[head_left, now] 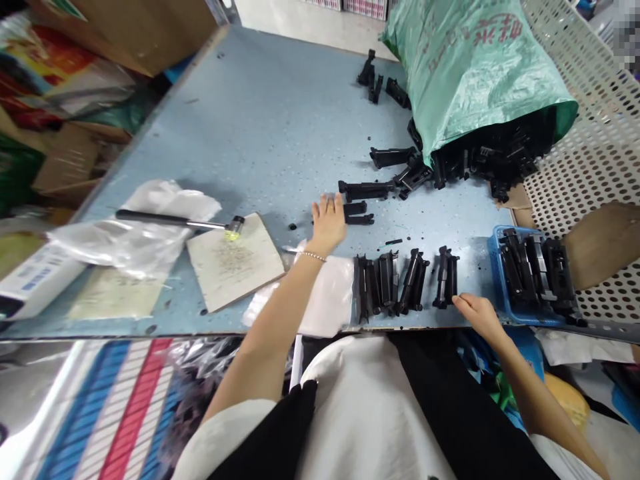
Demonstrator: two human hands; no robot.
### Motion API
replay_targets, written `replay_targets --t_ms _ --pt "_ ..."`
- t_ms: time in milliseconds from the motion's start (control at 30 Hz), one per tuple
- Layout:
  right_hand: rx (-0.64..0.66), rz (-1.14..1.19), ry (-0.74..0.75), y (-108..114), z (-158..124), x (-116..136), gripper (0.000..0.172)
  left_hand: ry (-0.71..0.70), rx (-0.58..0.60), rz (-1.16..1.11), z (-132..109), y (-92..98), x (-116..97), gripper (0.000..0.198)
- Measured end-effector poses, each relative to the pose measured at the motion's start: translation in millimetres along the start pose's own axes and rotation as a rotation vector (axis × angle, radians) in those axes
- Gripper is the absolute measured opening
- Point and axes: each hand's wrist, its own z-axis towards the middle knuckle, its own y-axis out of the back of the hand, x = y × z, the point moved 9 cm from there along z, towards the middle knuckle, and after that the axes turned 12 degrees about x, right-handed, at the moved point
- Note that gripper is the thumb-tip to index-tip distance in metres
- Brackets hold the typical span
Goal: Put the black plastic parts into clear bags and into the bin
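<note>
My left hand [329, 223] lies palm down with its fingers stretched out. Its fingertips are at the left ends of a black plastic part [356, 209] and another just below it; whether it touches them I cannot tell. My right hand [476, 313] is closed, thumb and forefinger at the lower end of a slim black plastic part [453, 280] near the table's front edge. Several similar black parts [385, 283] stand side by side in a row between my hands. A longer black part [367, 191] lies just beyond my left hand.
A green woven sack [490, 73] spills many black parts at the back right. At the right are a blue basket [505, 313] of black parts and a perforated panel [600, 167]. A hammer [175, 218] rests across plastic film and a worn board [240, 273] at the left.
</note>
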Motion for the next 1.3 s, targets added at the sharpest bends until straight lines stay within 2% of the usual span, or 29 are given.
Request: replay_targets --t_ms 67,133,233,333,367,400,467,533,567,633,767,867,933,1000,1067,1133,1233,1300 --pt "0.003 -0.094 -0.073 -1.7 0.2 -1.6 0.049 0.022 0.07 0.115 2.1 6.8 5.6 0.061" --pt "-0.05 -0.125 -0.113 7.5 3.5 10.7 0.045 0.036 0.096 0.118 -12.7 11.6 -10.0 0.054" --pt "-0.175 0.131 0.035 25.3 18.0 54.7 0.035 -0.028 0.093 -0.044 -58.0 8.3 -62.7 0.057" --pt "-0.22 0.475 0.261 27.8 43.3 103.2 0.064 -0.215 0.097 -0.353 -108.1 -4.1 -113.6 0.058" --pt "-0.255 0.56 0.299 27.4 51.1 113.9 0.063 -0.269 0.129 -0.502 -120.4 -10.0 -122.0 0.061" --pt "-0.292 0.634 0.33 26.1 57.8 122.7 0.057 -0.309 0.193 -0.679 -129.3 -17.9 -126.2 0.065" --pt "-0.31 0.745 0.394 19.4 68.5 138.2 0.043 -0.327 0.398 -1.074 -139.4 -37.7 -126.0 0.07" --pt "-0.212 0.784 0.474 7.2 76.5 156.2 0.038 -0.296 0.643 -1.385 -147.1 -56.8 -124.5 0.074" --pt "-0.15 0.773 0.503 0.9 79.4 164.5 0.037 -0.268 0.723 -1.481 -150.2 -63.3 -122.5 0.076" --pt "-0.107 0.718 0.499 -5.4 84.0 172.9 0.036 -0.216 0.778 -1.569 -154.1 -70.9 -117.4 0.083" --pt "-0.172 0.554 0.465 2.5 89.8 176.7 0.039 -0.117 0.677 -1.614 -156.7 -73.9 -109.2 0.077" --pt "-0.313 0.385 0.571 24.3 79.7 178.7 0.048 -0.066 0.623 -1.662 -157.0 -68.8 -105.6 0.069" --pt "-0.433 0.184 0.656 36.8 66.6 180.5 0.053 -0.058 0.573 -1.687 -155.2 -62.7 -101.8 0.065" --pt "-0.444 -0.06 0.722 33.8 60.0 186.1 0.048 -0.059 0.552 -1.688 -154.0 -61.1 -100.6 0.062" --pt "-0.414 -0.224 0.742 24.5 61.4 190.1 0.035 -0.054 0.549 -1.662 -153.1 -66.3 -103.2 0.06" --pt "-0.43 -0.218 0.7 22.8 67.3 189.6 0.028 -0.039 0.474 -1.615 -149.8 -72.3 -104.2 0.061" --pt "-0.452 0.006 0.591 28.0 76.1 181.7 0.028 0.014 0.303 -1.595 -142.0 -75.5 -100.1 0.06" --pt "-0.429 0.084 0.586 25.9 73.6 181.1 0.031 0.059 0.267 -1.654 -136.5 -74.4 -95.7 0.058"
